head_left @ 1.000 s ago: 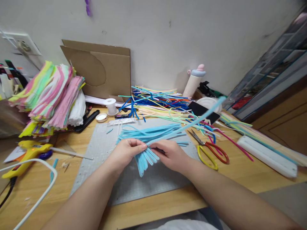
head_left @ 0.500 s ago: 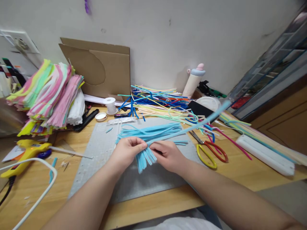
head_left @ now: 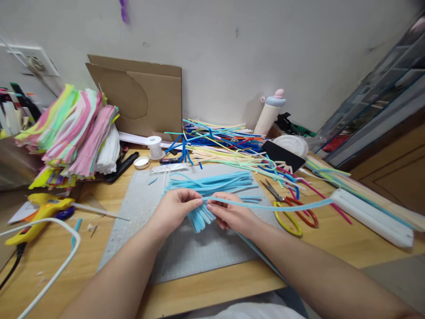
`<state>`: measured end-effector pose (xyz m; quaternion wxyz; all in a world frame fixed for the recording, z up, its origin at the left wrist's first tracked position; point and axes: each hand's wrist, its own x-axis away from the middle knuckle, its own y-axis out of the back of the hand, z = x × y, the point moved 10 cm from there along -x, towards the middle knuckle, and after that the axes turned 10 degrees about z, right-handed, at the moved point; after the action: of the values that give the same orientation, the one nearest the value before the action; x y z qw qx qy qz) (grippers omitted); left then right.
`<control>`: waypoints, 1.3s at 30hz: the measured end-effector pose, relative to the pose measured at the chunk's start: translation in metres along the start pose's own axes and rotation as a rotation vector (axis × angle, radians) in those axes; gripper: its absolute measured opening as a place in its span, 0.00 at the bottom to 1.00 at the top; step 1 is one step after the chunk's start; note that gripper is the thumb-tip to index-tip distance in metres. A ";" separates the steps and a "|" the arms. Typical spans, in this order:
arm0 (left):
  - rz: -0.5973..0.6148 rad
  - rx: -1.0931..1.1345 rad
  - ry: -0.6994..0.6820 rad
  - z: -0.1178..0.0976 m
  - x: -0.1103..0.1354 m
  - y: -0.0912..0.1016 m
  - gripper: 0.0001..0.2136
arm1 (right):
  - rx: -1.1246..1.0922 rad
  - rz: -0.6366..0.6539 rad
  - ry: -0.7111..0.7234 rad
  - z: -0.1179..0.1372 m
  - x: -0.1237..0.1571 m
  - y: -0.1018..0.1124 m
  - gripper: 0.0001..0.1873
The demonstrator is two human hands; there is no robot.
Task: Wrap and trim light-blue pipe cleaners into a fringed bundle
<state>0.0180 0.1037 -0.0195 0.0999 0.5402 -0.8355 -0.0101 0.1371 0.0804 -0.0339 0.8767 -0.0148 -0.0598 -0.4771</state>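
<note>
My left hand [head_left: 179,204] pinches a bunch of light blue pipe cleaners [head_left: 200,218] whose folded ends fan out toward me. Close beside it, my right hand [head_left: 234,213] is closed with thumb and fingertips on a long blue pipe cleaner [head_left: 282,207], which stretches out over the hand to the right. Both hands are above a grey cutting mat [head_left: 206,254]. Just behind them, more blue pipe cleaners [head_left: 222,180] lie in a loose row on the mat. Where the long strand meets the bunch is hidden by my fingertips.
Scissors [head_left: 288,207] with yellow and red handles lie right of the mat. A yellow glue gun [head_left: 41,212] and white cable [head_left: 63,266] are at the left. Behind stand pipe cleaner bundles [head_left: 71,133], cardboard [head_left: 156,97], a thread spool [head_left: 154,147] and a bottle [head_left: 268,116].
The long pipe cleaner has swung down from slanting up at the right to lying almost level. My right hand has turned, its thumb now on top. The view has shifted slightly.
</note>
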 end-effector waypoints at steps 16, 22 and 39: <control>0.022 -0.087 -0.049 -0.007 0.001 -0.002 0.15 | -0.103 0.010 -0.114 -0.005 0.002 -0.004 0.13; 0.121 -0.106 0.031 -0.007 0.004 -0.005 0.13 | -0.036 -0.017 -0.077 0.003 0.002 0.003 0.14; 0.060 -0.171 0.011 -0.008 0.006 -0.013 0.11 | -0.199 -0.156 -0.052 -0.003 0.004 0.009 0.13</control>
<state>0.0284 0.0932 -0.0127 0.1504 0.5046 -0.8468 -0.0757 0.1467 0.0815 -0.0356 0.8292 -0.1093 -0.0359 -0.5470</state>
